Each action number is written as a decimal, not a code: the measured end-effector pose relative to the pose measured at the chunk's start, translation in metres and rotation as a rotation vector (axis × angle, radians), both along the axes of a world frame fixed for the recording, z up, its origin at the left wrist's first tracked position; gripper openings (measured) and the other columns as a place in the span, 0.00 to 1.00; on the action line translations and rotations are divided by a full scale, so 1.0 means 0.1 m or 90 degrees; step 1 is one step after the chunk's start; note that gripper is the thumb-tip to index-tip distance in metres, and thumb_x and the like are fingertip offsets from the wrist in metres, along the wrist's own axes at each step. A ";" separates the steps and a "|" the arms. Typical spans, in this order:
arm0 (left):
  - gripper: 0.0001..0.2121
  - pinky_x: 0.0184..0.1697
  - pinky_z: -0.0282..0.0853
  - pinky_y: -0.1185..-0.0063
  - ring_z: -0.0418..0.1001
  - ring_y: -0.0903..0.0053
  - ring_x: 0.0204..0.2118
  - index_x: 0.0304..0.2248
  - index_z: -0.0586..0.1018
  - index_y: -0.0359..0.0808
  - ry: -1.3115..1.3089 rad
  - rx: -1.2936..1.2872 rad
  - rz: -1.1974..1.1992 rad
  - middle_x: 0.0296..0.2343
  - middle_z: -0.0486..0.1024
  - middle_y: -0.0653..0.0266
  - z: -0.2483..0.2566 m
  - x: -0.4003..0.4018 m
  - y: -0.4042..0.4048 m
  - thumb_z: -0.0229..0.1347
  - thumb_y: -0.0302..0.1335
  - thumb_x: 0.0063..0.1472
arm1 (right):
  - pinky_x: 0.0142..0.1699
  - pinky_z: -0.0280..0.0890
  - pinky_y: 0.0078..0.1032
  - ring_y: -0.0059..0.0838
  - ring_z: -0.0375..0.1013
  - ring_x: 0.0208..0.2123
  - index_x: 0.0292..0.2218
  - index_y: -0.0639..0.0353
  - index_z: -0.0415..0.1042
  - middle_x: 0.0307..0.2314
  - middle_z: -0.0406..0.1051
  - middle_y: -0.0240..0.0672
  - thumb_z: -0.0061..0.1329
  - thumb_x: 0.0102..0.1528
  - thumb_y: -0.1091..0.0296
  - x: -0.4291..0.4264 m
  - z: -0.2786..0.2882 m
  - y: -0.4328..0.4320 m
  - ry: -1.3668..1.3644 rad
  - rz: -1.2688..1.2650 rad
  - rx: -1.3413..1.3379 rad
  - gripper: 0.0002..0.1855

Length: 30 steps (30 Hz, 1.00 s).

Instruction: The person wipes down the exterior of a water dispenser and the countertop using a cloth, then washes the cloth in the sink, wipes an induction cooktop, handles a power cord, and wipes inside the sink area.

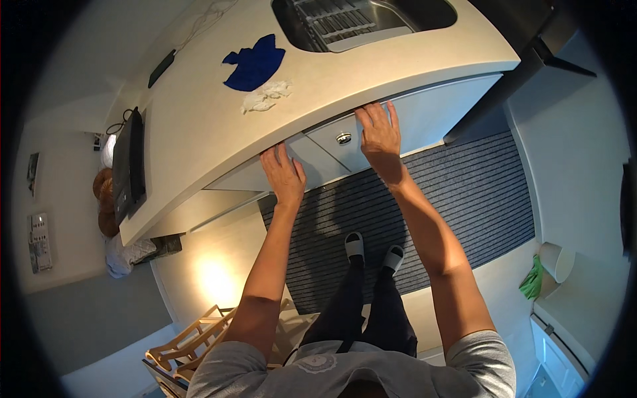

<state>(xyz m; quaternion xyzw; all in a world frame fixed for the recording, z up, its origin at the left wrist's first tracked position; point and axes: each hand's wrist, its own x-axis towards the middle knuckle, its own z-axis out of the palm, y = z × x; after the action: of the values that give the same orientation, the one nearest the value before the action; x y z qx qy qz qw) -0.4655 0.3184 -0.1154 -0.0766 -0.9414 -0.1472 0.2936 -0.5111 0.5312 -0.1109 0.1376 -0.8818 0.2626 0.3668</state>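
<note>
My left hand (284,175) is at the underside of the countertop's front edge, its fingertips at the top of a pale cabinet front (303,158). Farther right, my right hand (379,130) has its fingertips at the top edge of another cabinet door (443,112), beside a round metal knob (343,138). Both hands have their fingers slightly spread; the tips are partly hidden under the counter edge. On the countertop (209,134) lie a blue cloth (256,63) and a crumpled white tissue (267,96), beyond my hands.
A steel sink (368,20) with a rack is set into the counter at the top. A black flat appliance (130,166) stands at the left end. A striped dark mat (463,209) lies under my feet. Wooden chairs (199,338) stand lower left; a green bag (532,278) hangs right.
</note>
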 end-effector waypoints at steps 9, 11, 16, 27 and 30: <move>0.24 0.47 0.45 0.67 0.59 0.67 0.47 0.44 0.66 0.37 0.031 -0.039 0.061 0.42 0.60 0.57 -0.12 0.42 -0.01 0.53 0.21 0.43 | 0.60 0.41 0.43 0.29 0.60 0.50 0.42 0.55 0.66 0.42 0.64 0.30 0.43 0.42 0.83 0.01 -0.01 0.04 -0.126 -0.034 0.074 0.23; 0.25 0.46 0.46 0.68 0.60 0.67 0.47 0.42 0.66 0.38 0.060 0.010 0.033 0.42 0.60 0.59 -0.21 0.75 -0.08 0.53 0.19 0.39 | 0.60 0.42 0.44 0.30 0.59 0.50 0.42 0.55 0.65 0.42 0.63 0.31 0.45 0.40 0.83 0.02 0.00 0.03 -0.133 -0.020 0.080 0.24; 0.29 0.46 0.48 0.68 0.62 0.66 0.46 0.39 0.65 0.39 0.093 0.160 -0.016 0.39 0.62 0.60 -0.27 1.64 -0.44 0.55 0.14 0.30 | 0.58 0.44 0.45 0.34 0.58 0.50 0.43 0.54 0.63 0.43 0.61 0.35 0.47 0.39 0.82 0.00 -0.04 0.02 -0.117 -0.016 0.069 0.27; 0.25 0.47 0.61 0.65 0.62 0.63 0.50 0.39 0.62 0.37 0.044 0.139 -0.095 0.41 0.62 0.57 -0.19 2.33 -1.44 0.60 0.19 0.41 | 0.52 0.50 0.35 0.39 0.59 0.48 0.45 0.53 0.63 0.43 0.62 0.38 0.46 0.42 0.79 0.07 -0.04 -0.08 -0.094 -0.017 0.142 0.26; 0.27 0.53 0.58 0.64 0.61 0.65 0.52 0.38 0.62 0.38 0.056 0.164 -0.126 0.41 0.63 0.59 -0.22 2.31 -1.46 0.62 0.19 0.39 | 0.53 0.48 0.37 0.39 0.57 0.51 0.47 0.55 0.62 0.45 0.60 0.41 0.45 0.42 0.78 0.04 -0.08 0.03 -0.077 0.006 0.193 0.27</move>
<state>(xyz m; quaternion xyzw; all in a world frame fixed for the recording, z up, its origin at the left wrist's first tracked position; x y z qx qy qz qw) -0.2349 0.1727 -0.1371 -0.1370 -0.8890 -0.2910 0.3260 -0.5066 0.5345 -0.1185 0.1797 -0.9312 0.1359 0.2866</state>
